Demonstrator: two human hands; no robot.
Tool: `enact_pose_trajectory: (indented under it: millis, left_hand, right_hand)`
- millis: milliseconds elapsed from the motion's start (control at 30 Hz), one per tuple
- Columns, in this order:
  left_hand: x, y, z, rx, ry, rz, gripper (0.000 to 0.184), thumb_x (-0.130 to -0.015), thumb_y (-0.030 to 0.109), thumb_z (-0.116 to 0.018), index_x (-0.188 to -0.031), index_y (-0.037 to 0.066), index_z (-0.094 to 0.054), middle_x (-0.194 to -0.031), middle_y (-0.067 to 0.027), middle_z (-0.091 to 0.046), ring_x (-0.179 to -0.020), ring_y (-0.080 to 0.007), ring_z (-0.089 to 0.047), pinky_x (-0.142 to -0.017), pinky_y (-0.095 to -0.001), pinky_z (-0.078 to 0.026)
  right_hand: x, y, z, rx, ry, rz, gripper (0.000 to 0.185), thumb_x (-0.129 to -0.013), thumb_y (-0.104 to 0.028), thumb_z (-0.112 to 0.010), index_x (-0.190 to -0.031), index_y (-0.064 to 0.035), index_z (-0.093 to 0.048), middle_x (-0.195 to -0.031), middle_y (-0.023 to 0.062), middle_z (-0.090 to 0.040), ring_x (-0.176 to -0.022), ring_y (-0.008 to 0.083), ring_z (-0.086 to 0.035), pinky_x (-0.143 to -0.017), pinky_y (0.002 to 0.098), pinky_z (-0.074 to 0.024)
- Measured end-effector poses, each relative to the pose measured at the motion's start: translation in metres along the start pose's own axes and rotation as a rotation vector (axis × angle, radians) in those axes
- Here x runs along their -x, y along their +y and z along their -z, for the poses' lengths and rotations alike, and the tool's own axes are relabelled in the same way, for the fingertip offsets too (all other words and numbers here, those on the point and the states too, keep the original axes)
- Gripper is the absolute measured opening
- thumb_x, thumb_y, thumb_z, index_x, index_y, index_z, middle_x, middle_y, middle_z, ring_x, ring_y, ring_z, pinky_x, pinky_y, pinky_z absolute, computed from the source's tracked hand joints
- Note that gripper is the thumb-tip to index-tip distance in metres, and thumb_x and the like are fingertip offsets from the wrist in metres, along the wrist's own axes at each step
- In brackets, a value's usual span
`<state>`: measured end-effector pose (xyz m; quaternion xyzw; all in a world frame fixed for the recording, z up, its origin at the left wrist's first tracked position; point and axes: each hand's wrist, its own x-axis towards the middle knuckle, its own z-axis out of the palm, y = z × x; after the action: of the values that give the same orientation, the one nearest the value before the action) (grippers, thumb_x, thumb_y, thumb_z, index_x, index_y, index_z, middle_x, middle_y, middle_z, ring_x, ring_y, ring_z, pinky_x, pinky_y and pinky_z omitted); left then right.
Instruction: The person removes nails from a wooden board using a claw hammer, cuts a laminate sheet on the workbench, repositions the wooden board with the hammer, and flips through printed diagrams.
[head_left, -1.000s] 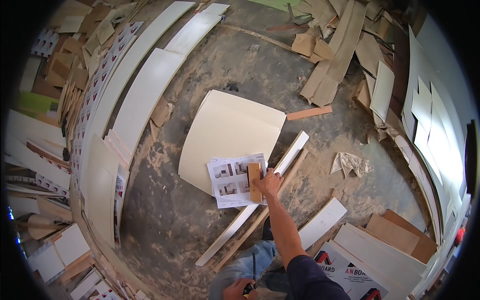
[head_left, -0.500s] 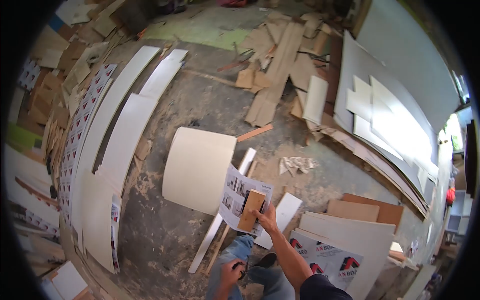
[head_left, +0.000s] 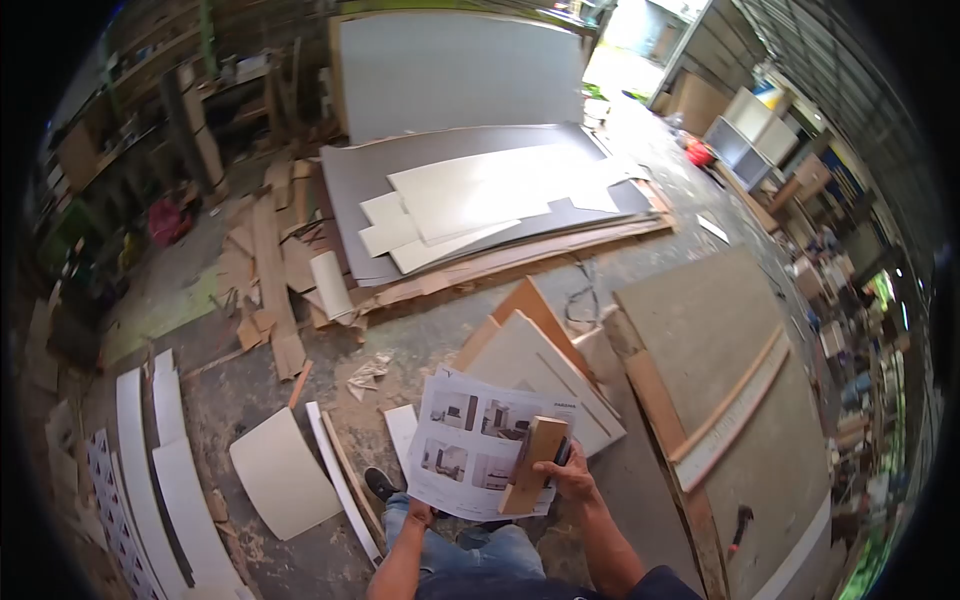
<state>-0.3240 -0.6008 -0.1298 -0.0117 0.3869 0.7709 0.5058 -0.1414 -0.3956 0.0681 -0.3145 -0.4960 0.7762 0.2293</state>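
Printed sheets (head_left: 450, 465) with room photos hang in front of my legs. My right hand (head_left: 572, 474) is closed round a wooden block (head_left: 527, 485) with a dark object behind it, and the sheets are pinched with them. Low at the sheets' left edge is my left hand (head_left: 421, 512), partly hidden behind the paper; what its fingers hold cannot be made out. A cream board (head_left: 285, 472) lies on the floor to the left, beside a long white strip (head_left: 342, 480).
Stacked pale boards (head_left: 530, 370) lean ahead. To the right, a large brown panel (head_left: 690, 300) bears a curved strip and a hammer (head_left: 740, 530). Sheets (head_left: 450, 205) lie on a low pile farther off. A crumpled cloth (head_left: 368, 376) rests on the floor.
The view has swung right. My right hand has lifted the block and sheets off the floor area and up before my body. My left hand has moved up to the sheets' lower left.
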Motion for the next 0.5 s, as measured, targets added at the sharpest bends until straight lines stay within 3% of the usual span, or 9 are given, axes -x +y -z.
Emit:
enact_pose_trajectory:
  millis: [100,200,267,333,400,433,500]
  left_hand:
    - [0.018,0.015,-0.119,0.302,-0.270,0.142,0.082,-0.091,0.072,-0.037,-0.146,0.011,-0.037,-0.138,-0.0138,-0.051,-0.123,-0.0308,-0.052,-0.103,-0.0481,-0.043]
    - [0.026,-0.007,-0.176,0.349,-0.491,0.333,0.098,-0.081,0.083,-0.038,-0.149,0.011,-0.035,-0.143,-0.0148,-0.047,-0.124,-0.0344,-0.050,-0.105,-0.0521,-0.040]
    - [0.013,-0.036,-0.185,0.442,-0.644,0.488,0.103,-0.077,0.085,-0.041,-0.142,0.005,-0.042,-0.126,-0.0182,-0.058,-0.108,-0.0363,-0.060,-0.096,-0.0496,-0.048]
    - [0.012,-0.057,-0.206,0.473,-0.677,0.611,0.098,-0.081,0.080,-0.044,-0.138,0.001,-0.047,-0.113,-0.0179,-0.066,-0.098,-0.0346,-0.066,-0.088,-0.0480,-0.053]
    - [0.012,-0.077,-0.244,-0.240,-0.521,0.381,0.055,-0.088,0.042,-0.062,-0.119,-0.003,-0.059,-0.100,-0.0144,-0.069,-0.080,-0.0238,-0.069,-0.074,-0.0366,-0.057]
    - [0.008,-0.085,-0.256,-0.263,-0.543,0.414,0.055,-0.088,0.042,-0.062,-0.119,-0.003,-0.059,-0.100,-0.0144,-0.069,-0.080,-0.0238,-0.069,-0.074,-0.0366,-0.057]
    - [-0.003,-0.105,-0.279,-0.669,-0.562,0.451,0.040,-0.081,0.029,-0.073,-0.104,-0.004,-0.066,-0.094,-0.0122,-0.069,-0.078,-0.0201,-0.068,-0.071,-0.0322,-0.056]
  right_hand:
    - [0.066,-0.033,0.056,-0.073,0.110,0.146,0.064,-0.066,-0.010,-0.089,-0.119,-0.0029,-0.054,-0.109,0.0046,-0.065,-0.101,0.0145,-0.062,-0.091,0.0305,-0.0496]
    - [0.121,-0.055,0.110,0.010,0.300,0.256,0.061,-0.067,-0.008,-0.087,-0.118,-0.0026,-0.055,-0.108,0.0051,-0.066,-0.100,0.0148,-0.063,-0.090,0.0309,-0.0510]
    - [0.157,-0.061,0.142,0.045,0.421,0.304,0.059,-0.069,-0.009,-0.087,-0.118,-0.0031,-0.055,-0.107,0.0044,-0.066,-0.101,0.0137,-0.061,-0.091,0.0305,-0.0506]
    - [0.188,-0.063,0.173,0.050,0.532,0.352,0.060,-0.069,-0.010,-0.087,-0.119,-0.0030,-0.055,-0.107,0.0042,-0.065,-0.102,0.0142,-0.061,-0.091,0.0310,-0.0503]
    - [0.213,-0.070,0.195,0.112,0.648,0.434,0.069,-0.068,-0.011,-0.088,-0.125,-0.0029,-0.050,-0.110,0.0045,-0.063,-0.102,0.0163,-0.061,-0.092,0.0315,-0.0502]
    - [0.223,-0.066,0.208,0.098,0.691,0.440,0.069,-0.068,-0.011,-0.088,-0.125,-0.0029,-0.050,-0.110,0.0045,-0.063,-0.102,0.0163,-0.061,-0.092,0.0315,-0.0502]
    - [0.243,-0.055,0.237,0.168,0.841,0.496,0.084,-0.063,-0.013,-0.092,-0.130,-0.0022,-0.043,-0.122,0.0081,-0.056,-0.109,0.0183,-0.057,-0.096,0.0333,-0.0485]
